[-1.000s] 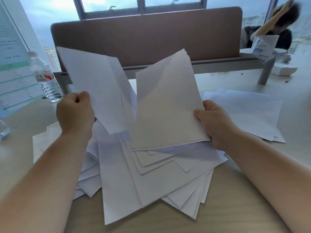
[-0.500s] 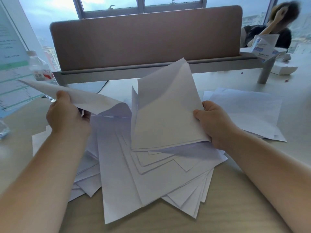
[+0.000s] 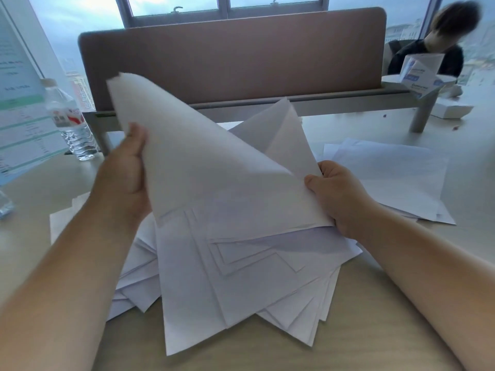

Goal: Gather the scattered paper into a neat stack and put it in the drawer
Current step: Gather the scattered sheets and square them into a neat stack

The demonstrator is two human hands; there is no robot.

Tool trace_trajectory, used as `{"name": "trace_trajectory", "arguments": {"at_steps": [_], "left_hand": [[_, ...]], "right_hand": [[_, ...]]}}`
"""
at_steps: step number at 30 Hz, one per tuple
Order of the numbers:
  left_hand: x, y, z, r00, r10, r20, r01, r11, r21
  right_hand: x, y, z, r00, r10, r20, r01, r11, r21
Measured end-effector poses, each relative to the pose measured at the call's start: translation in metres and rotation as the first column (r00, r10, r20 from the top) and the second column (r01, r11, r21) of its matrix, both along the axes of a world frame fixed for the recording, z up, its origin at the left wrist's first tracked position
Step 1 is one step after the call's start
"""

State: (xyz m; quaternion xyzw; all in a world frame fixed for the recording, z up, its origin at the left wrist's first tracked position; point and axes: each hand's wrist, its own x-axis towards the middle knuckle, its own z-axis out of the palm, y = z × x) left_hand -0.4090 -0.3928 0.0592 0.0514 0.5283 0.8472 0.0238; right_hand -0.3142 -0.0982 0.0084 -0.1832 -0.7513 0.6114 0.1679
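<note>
Two bare forearms reach forward from the bottom corners toward the middle of the desk (image 3: 375, 330). Your left hand (image 3: 128, 178) is raised above the desk, its back toward you, with the thumb pointing up along the left edge of a single white sheet (image 3: 203, 167); the thumb and the fingers behind pinch that edge. The sheet curves up and over, its top corner rising in front of the brown divider panel (image 3: 241, 52), and its lower right part lies over the bundle in your other hand. Your right hand (image 3: 340, 194) sits lower and to the right, fingers curled round the right edge of a small bundle of sheets (image 3: 284, 137), with the thumb on top. The bundle stands tilted, its far corner pointing up and its near edge resting on the pile below.

Under both hands a loose pile of white paper (image 3: 241, 285) lies fanned on the desk, corners sticking out at many angles toward you and to the left. More sheets (image 3: 388, 180) lie flat on the desk just beyond your right hand, apart from the main pile.

A clear water bottle (image 3: 69, 121) stands at the far left of the desk, beside a printed sign (image 3: 18, 108). Another person (image 3: 434, 49) sits beyond the divider at the top right.
</note>
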Motion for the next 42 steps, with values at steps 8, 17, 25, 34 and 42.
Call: {"name": "trace_trajectory", "arguments": {"at_steps": [8,17,25,34,42], "left_hand": [[-0.002,0.012,-0.032,0.979,0.149,-0.139,-0.197,0.515,-0.834],[-0.013,0.012,-0.031,0.940,0.292,-0.176,-0.326,0.615,-0.718],[-0.005,0.019,-0.031,0.883,0.360,-0.302,-0.467,0.605,-0.644],[0.005,0.035,-0.033,0.971,0.223,-0.086,-0.230,0.774,-0.590],[0.004,0.032,-0.031,0.877,0.346,-0.333,-0.479,0.671,-0.565]], "right_hand": [[0.004,-0.001,0.004,1.000,0.021,-0.014,-0.021,1.000,-0.022],[0.006,0.001,0.011,0.996,-0.001,-0.091,-0.020,0.972,-0.233],[0.010,-0.006,0.013,0.993,0.102,-0.056,-0.114,0.957,-0.266],[0.018,-0.014,0.017,0.954,0.275,-0.117,-0.298,0.906,-0.300],[0.017,-0.017,0.017,0.945,0.319,-0.070,-0.322,0.875,-0.363]]}}
